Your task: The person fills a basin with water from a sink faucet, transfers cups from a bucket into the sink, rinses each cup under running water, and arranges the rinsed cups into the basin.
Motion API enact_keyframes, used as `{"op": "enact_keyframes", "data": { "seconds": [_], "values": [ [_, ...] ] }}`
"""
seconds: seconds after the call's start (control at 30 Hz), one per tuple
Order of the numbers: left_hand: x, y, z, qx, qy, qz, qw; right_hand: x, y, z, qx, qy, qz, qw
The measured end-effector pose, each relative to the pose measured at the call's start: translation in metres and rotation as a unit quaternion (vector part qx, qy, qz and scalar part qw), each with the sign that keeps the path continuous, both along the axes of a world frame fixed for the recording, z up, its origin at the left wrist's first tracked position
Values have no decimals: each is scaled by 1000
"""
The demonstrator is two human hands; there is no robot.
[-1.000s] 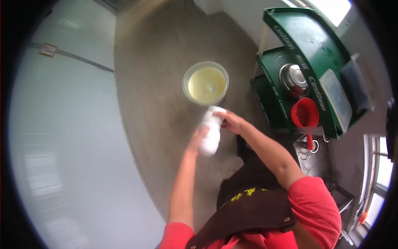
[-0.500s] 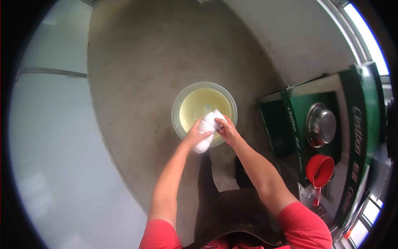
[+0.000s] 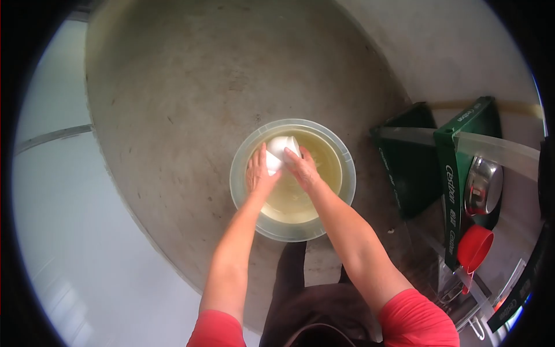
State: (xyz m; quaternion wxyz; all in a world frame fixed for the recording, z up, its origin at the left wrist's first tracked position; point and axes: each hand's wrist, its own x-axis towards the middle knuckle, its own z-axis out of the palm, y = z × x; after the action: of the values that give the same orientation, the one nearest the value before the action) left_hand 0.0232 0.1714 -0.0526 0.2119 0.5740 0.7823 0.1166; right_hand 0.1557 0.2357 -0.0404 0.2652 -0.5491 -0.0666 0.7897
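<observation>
Head view, largest item first.

Floor (image 3: pixel 173 104), grey, worn: liable, in judgement, to wetting if the crockery slips from damp fingers and splashes, or if a foot knocks the tub.

Rack (image 3: pixel 455 191), green, lettered Cestbon: to the right, apart from the tub, not blocking the hands.

Trouser leg (image 3: pixel 290 263), dark: at the tub's near edge, the likeliest source of a knock.

Tub (image 3: pixel 348 179), round, translucent: on the floor, holding pale yellowish liquid (image 3: pixel 300 202). Its near rim lies beneath the forearms and could catch a low move.

Pot (image 3: pixel 484 186), steel: on the rack.

Dipper (image 3: pixel 475 247), red: beside the pot, handle downward in view.

Left hand (image 3: pixel 260 173): clasped against the crockery's left side, fingers extended.

Right hand (image 3: pixel 303 169): gripping its right side.

White crockery (image 3: pixel 281 147), smooth, bowl-like: between both hands, over the tub's far-left part; piece count and immersion cannot be told.
</observation>
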Motion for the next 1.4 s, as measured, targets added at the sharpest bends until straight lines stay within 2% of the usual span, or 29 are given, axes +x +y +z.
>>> {"op": "enact_keyframes", "data": {
  "seconds": [0.1,0.2,0.33,0.4,0.5,0.6,0.63,0.67,0.7,0.77,0.8,0.83,0.87,0.9,0.93,0.97,1.0,1.03,1.07,1.1,1.13,1.17,1.2,1.23,1.27,1.33,1.4],
  "values": [
    [12,-9,3,52,117,-3,992,21,-2,13,51,-23,176,983],
    [8,-14,20,19,118,-1,993,64,-50,38,154,-236,214,935],
    [-4,-28,32,-8,7,16,1000,147,-131,141,27,-34,54,998],
    [-8,-37,46,3,-52,47,998,193,-171,185,-24,-48,6,999],
    [-19,-52,78,56,-32,105,992,289,-254,205,-27,-153,-52,986],
    [-22,-79,112,69,-132,278,949,399,-366,218,-57,-292,-141,944],
    [-17,-92,126,69,-191,345,916,439,-421,216,-82,-320,-187,925],
    [-16,-110,129,37,-72,331,940,478,-487,206,-107,-352,-216,904],
    [-16,-131,119,57,-98,357,927,516,-567,192,-117,-359,-269,886],
    [0,-173,117,46,-105,362,925,550,-714,215,-184,-379,-287,861],
    [28,-193,127,23,-86,365,927,559,-782,227,-229,-389,-308,837],
    [87,-211,174,21,-134,379,916,557,-837,244,-291,-388,-360,797],
    [86,-236,119,43,-165,384,907,556,-893,261,-354,-377,-410,752],
    [189,-259,221,-16,-235,363,902,554,-946,267,-391,-379,-449,709],
    [226,-284,192,1,-211,354,911,548,-994,270,-397,-358,-523,664],
    [261,-305,162,-61,-160,298,939,548,-1048,263,-406,-334,-590,613],
    [336,-333,185,-121,-161,287,936,551,-1089,256,-409,-311,-649,561],
    [399,-357,183,-182,-155,240,941,566,-1112,250,-419,-297,-687,515],
    [459,-388,176,-177,-224,187,940,586,-1131,248,-428,-282,-714,476],
    [520,-404,165,-177,-242,77,951,609,-1131,257,-384,-315,-721,483],
    [586,-425,150,-120,-278,-33,952,647,-1118,262,-341,-331,-752,457],
    [656,-449,187,-78,-289,-186,936,687,-1101,275,-256,-345,-789,439],
    [724,-474,232,-6,-349,-306,886,727,-1058,321,-214,-362,-786,454],
    [785,-498,295,-103,-404,-338,844,766,-1042,332,-137,-376,-787,469],
    [836,-515,296,-57,-428,-387,814,803,-1019,349,-97,-397,-764,499],
    [921,-543,355,-99,-484,-433,753,867,-971,384,-3,-421,-712,562],
    [991,-565,401,-107,-495,-463,727,927,-937,406,122,-431,-636,629]
  ]
}}
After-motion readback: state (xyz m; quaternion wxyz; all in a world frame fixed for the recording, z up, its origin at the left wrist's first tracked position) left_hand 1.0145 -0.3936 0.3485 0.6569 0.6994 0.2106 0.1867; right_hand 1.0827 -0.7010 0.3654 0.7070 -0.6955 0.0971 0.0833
